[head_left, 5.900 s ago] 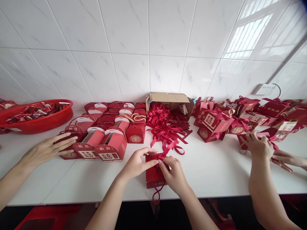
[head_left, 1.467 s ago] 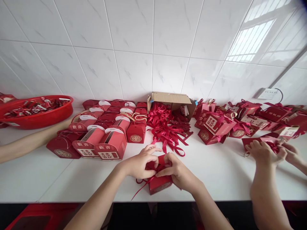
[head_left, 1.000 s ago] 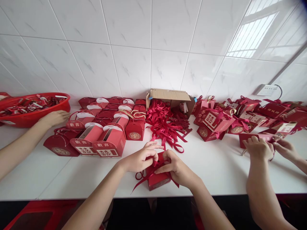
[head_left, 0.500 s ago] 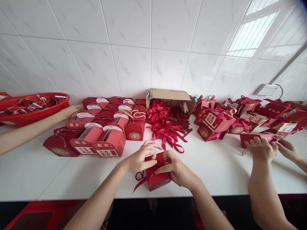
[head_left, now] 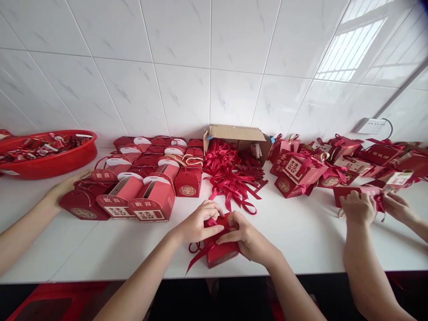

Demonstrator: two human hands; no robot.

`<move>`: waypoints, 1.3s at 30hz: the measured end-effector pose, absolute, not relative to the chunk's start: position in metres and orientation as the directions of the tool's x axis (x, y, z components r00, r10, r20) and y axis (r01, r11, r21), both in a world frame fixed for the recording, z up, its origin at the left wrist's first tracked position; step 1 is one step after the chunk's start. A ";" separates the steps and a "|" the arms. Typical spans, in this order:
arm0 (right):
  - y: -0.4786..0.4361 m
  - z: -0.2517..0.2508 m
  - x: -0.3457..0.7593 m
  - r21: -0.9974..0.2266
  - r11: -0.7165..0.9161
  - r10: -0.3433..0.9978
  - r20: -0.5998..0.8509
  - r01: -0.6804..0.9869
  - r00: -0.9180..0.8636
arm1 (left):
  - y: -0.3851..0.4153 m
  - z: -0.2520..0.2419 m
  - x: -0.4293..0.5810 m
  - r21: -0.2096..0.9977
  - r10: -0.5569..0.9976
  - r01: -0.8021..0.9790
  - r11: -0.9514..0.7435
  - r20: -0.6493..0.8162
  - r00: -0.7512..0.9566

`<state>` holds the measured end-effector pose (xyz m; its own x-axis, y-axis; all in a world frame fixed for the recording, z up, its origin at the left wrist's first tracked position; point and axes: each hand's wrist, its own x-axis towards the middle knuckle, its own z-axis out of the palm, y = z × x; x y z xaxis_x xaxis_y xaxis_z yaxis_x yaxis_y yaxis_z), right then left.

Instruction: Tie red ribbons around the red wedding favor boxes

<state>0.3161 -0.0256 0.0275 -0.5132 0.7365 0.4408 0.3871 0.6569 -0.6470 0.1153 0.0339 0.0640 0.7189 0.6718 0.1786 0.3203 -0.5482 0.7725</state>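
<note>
A small red gift box (head_left: 220, 256) lies near the table's front edge, between my two hands. Across its top runs a red ribbon (head_left: 199, 258), one tail of which hangs toward the lower left. My left hand (head_left: 202, 223) pinches the ribbon above the box, thumb and fingers closed. From the other side my right hand (head_left: 245, 234) grips ribbon at the box top, its fingers bent and partly hiding the knot area. A dark red cord loop (head_left: 194, 248) sticks out at the box's left side.
Filled rows of red boxes (head_left: 152, 203) stand at left, with a co-worker's hand (head_left: 63, 191) beside them. Behind are a red basin (head_left: 50, 154) of wrapped sweets and a cardboard box (head_left: 239, 133) spilling ribbons (head_left: 230, 183). At right, another person's hands (head_left: 361, 207) handle a box near ribboned boxes (head_left: 296, 171).
My left fingers have drawn in closer over the ribbon; the box stays nearly in place. The co-worker's hand at left has come forward from the back of the rows to the front box.
</note>
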 end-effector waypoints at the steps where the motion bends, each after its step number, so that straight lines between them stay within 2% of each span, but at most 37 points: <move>1: -0.026 0.028 0.316 -0.650 0.654 0.739 0.437 0.387 -0.513 | 0.034 0.062 0.117 0.787 0.682 0.310 -0.533 0.183 0.708; 10: -0.027 0.028 0.317 -0.637 0.665 0.733 0.459 0.389 -0.502 | 0.029 0.054 0.124 0.889 0.754 0.269 -0.370 0.118 0.647; 15: -0.027 0.030 0.322 -0.638 0.664 0.741 0.489 0.390 -0.461 | 0.030 0.054 0.122 0.901 0.765 0.278 -0.332 0.084 0.639; 22: -0.022 0.030 0.330 -0.690 0.592 0.805 0.520 0.416 -0.285 | 0.029 0.052 0.120 0.911 0.786 0.284 -0.300 0.067 0.615; 33: -0.023 0.026 0.341 -0.670 0.615 0.785 0.571 0.416 -0.240 | 0.026 0.048 0.121 0.932 0.805 0.270 -0.242 0.037 0.592; 39: -0.022 0.022 0.340 -0.692 0.553 0.829 0.511 0.465 -0.226 | 0.025 0.050 0.117 0.948 0.806 0.270 -0.169 -0.025 0.592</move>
<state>0.3397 -0.0223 0.0224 -0.2259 0.8294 0.5109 0.4647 0.5527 -0.6918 0.1171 0.0249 0.0499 0.5916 0.8059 -0.0247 0.2698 -0.1690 0.9480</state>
